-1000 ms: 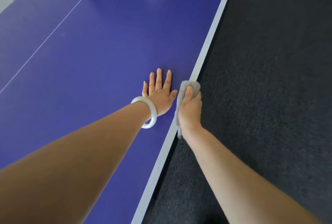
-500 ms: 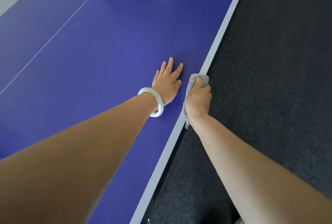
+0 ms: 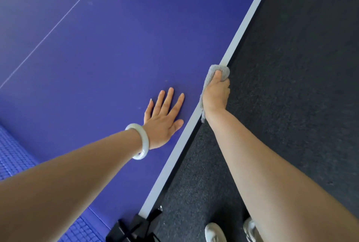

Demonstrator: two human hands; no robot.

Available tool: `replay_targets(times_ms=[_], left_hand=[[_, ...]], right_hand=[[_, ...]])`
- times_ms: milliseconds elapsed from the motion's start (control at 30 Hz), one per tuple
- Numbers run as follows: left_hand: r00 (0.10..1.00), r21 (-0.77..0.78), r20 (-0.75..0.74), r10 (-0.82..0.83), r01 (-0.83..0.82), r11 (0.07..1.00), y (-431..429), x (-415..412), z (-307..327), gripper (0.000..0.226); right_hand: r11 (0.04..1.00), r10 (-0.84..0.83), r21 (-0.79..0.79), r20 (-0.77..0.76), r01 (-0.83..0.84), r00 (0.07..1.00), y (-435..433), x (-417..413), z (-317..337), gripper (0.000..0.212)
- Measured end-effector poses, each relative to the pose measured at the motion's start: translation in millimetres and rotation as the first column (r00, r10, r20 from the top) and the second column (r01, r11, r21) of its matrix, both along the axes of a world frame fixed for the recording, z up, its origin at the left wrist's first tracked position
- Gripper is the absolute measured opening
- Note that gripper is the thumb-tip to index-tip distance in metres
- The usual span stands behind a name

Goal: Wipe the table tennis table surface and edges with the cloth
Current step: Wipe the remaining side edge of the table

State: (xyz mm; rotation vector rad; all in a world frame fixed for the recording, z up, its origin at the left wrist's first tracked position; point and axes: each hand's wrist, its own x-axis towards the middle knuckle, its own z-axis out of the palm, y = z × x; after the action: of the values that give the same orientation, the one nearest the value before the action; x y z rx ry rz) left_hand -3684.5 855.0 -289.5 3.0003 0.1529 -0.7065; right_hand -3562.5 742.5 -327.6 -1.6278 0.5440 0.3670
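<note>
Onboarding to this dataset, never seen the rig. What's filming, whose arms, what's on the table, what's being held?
There is no robot here. These are a person's two bare arms, filmed by one wide-angle camera worn on the head and looking down, so there is only one view. The blue surface is a table tennis table, and its net shows at lower left. The left hand, with a white bangle on the wrist, lies flat and open on the top. The right hand grips a grey cloth pressed over the table's white edge. Beside the table is dark carpet, with white shoes at the bottom.
</note>
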Motion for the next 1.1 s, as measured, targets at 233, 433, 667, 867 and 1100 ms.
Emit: replay_targets(times_ms=[233,433,667,867,1100], left_hand=[[1.000,0.024,0.013,0.003,-0.003,1.000,-1,1,-3,0.062],[1.000,-0.043,0.023,0.015,-0.014,0.999,5,3,-6,0.062],[0.998,-0.044,0.061,0.019,-0.016,0.999,7,6,-18,0.062],[0.997,-0.046,0.078,0.023,-0.019,0.999,7,5,-18,0.061],[0.999,-0.040,0.045,0.028,-0.027,0.999,4,6,-11,0.061]], right_hand=[[0.997,0.052,0.058,0.102,-0.058,0.993,8,-110,-2,0.056],[0.998,0.036,0.058,0.041,-0.038,0.999,0,-25,2,0.055],[0.979,0.145,0.138,0.054,-0.151,0.988,3,-141,4,0.063],[0.817,0.545,0.350,-0.208,-0.459,0.812,-12,-259,24,0.078],[0.700,0.706,0.436,-0.307,-0.566,0.638,-26,-246,20,0.048]])
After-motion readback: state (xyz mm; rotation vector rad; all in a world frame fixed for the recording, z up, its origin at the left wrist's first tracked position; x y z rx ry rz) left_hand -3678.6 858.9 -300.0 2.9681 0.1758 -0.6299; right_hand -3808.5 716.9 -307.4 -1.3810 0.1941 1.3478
